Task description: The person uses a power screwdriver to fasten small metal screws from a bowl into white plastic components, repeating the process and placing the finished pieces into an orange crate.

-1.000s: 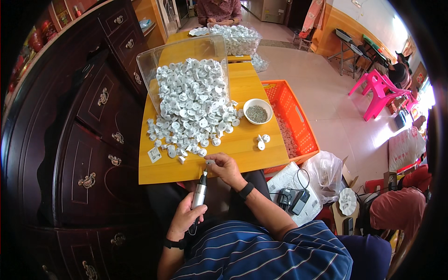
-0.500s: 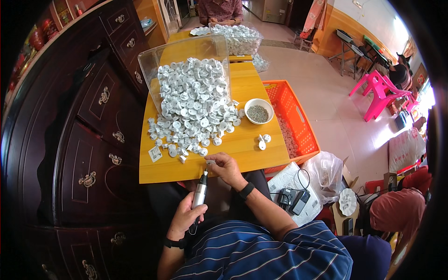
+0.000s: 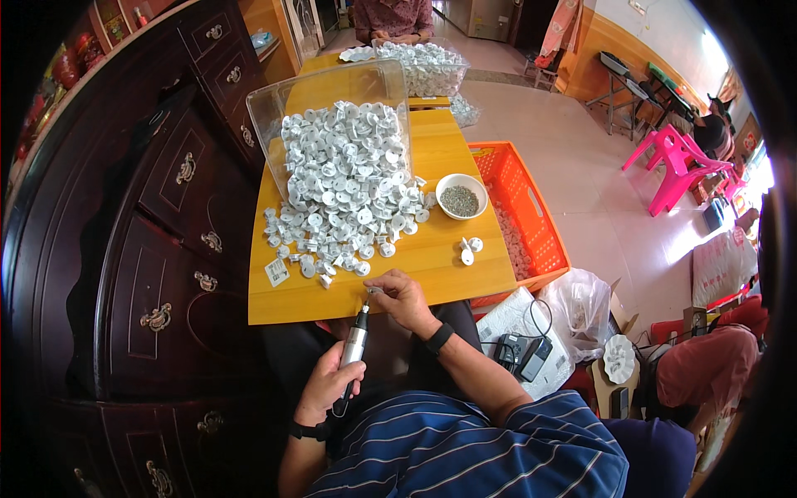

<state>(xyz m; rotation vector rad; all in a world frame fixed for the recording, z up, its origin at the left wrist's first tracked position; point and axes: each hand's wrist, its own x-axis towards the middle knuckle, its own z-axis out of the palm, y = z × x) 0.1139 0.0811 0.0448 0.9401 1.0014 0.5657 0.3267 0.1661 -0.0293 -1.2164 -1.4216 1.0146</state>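
Head view: a dark wooden cabinet [image 3: 166, 241] with brass drawer pulls runs along the whole left side, hard against the left edge of the yellow wooden worktop [image 3: 440, 257]. One worktop is in use; a second, set end to end with it, lies beyond, where another person sits. To the right the tiled floor [image 3: 564, 149] is wide open out to two pink plastic stools [image 3: 677, 162].

One orange lattice crate [image 3: 523, 207] stands against the worktop's right edge. One clear plastic bin [image 3: 332, 100] lies tipped on the far half of the worktop, and a heap of small white round plastic parts [image 3: 344, 191] spills from it toward the near edge, too many to count. The near right quarter of the worktop is bare apart from two loose white parts [image 3: 469, 247]. One white round bowl [image 3: 462, 197] of small grey bits sits near the right edge, beside the heap.

The left hand [image 3: 328, 383] is below the near edge, fingers wrapped round one slim metal pen-shaped power tool [image 3: 354, 344], its tip pointing up at the edge. The right hand [image 3: 401, 296] rests at the near edge, fingers pressed together on something small at the tool's tip; what it is cannot be made out.
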